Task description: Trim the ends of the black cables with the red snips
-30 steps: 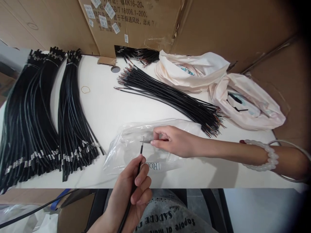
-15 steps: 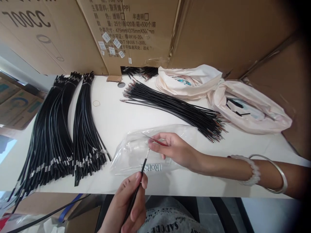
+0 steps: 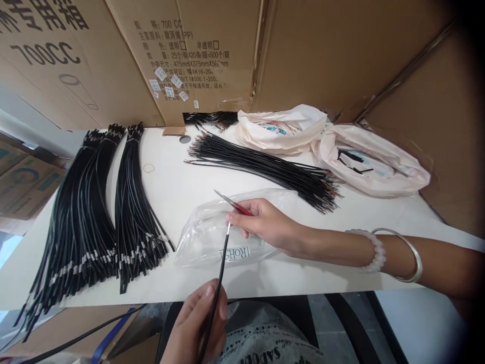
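My left hand (image 3: 200,321), low in front of my lap, is closed around a thin black cable (image 3: 223,258) that slants upward. The cable's pale upper end meets the fingertips of my right hand (image 3: 261,222), which pinch it. That same hand also grips a pointed metal tool with a red handle (image 3: 242,209), its silver tip pointing up and left; it looks like tweezers, but the fingers hide part of it. Beneath the right hand lies a clear plastic bag (image 3: 197,237) with a RoHS label (image 3: 235,253).
Bundled black cables with pale sleeves (image 3: 83,202) lie at the left, a smaller bundle (image 3: 132,202) beside them. Loose cables with bared ends (image 3: 261,164) spread across the back. Two rolled-down pale bags (image 3: 280,144) stand behind. Cardboard boxes (image 3: 212,50) wall the white table (image 3: 162,177).
My left hand sits lower, with more cable showing above it. My right hand has turned slightly, and more of the tool's metal tip shows. The whole view has tilted a little.
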`<state>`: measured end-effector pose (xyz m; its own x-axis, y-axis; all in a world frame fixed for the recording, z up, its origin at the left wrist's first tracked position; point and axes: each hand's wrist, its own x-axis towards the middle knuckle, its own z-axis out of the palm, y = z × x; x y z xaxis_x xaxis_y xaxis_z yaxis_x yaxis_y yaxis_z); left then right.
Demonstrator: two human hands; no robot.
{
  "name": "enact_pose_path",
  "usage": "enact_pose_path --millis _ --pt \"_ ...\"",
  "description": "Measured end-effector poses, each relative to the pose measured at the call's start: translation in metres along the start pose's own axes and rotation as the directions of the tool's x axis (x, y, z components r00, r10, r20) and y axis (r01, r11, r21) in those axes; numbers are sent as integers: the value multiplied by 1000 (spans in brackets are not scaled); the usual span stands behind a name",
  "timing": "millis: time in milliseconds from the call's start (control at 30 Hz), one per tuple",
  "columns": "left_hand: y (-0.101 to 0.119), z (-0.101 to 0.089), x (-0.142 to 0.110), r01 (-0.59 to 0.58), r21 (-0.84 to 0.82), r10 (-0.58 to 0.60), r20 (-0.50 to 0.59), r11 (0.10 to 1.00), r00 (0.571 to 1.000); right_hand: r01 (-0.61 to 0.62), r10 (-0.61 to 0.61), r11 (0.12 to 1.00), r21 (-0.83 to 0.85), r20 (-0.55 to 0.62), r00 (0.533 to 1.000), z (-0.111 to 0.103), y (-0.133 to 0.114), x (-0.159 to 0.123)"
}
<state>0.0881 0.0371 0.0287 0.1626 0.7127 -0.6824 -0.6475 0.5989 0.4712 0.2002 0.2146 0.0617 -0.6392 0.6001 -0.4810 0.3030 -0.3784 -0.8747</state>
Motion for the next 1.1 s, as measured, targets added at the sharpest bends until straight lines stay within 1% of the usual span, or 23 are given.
enact_pose_path --millis 67,133,167,233,267,333,400,467,533,633,700,767,867,967,1100 --pt "-2 -2 -1 -42 42 44 -38 998 998 -29 30 998 -49 1 1000 1 3 4" --pt "-2 -4 2 -100 159 118 -107 982 987 -46 47 995 -86 3 999 3 8 10" --pt "-2 -4 3 -112 234 146 -133 966 980 -54 54 994 -98 2 999 3 10 14" --pt "0 -5 6 -91 345 151 -153 934 977 -77 77 991 -114 -2 997 3 14 20" --pt "0 -6 7 -72 355 133 -149 932 980 -88 89 988 -128 1 996 1 15 22" --pt "0 -5 8 -42 270 83 -141 962 986 -88 95 981 -174 32 995 -4 15 23" --pt "1 -4 7 -14 75 26 -158 997 987 -46 65 972 -229 75 995 -11 14 18" --pt "4 -1 5 9 -140 -34 -180 990 983 -8 30 962 -273 80 996 -19 11 11" --pt "9 3 6 12 -337 -67 -152 942 986 -25 46 945 -327 59 997 -25 7 3" --pt "18 10 10 44 -582 -42 16 812 999 -69 117 905 -419 90 989 -28 3 -3" --pt "22 14 13 82 -699 17 134 710 991 -46 109 888 -458 114 987 -27 2 -2" --pt "24 16 15 103 -781 80 192 616 978 -3 72 872 -489 121 990 -26 4 3" --pt "24 15 14 110 -844 136 211 526 968 31 46 852 -522 134 990 -25 9 9" --pt "24 15 13 131 -849 145 235 511 961 44 36 853 -520 142 989 -23 14 12" --pt "26 17 18 141 -823 143 259 550 955 59 34 840 -540 159 987 -21 14 15"
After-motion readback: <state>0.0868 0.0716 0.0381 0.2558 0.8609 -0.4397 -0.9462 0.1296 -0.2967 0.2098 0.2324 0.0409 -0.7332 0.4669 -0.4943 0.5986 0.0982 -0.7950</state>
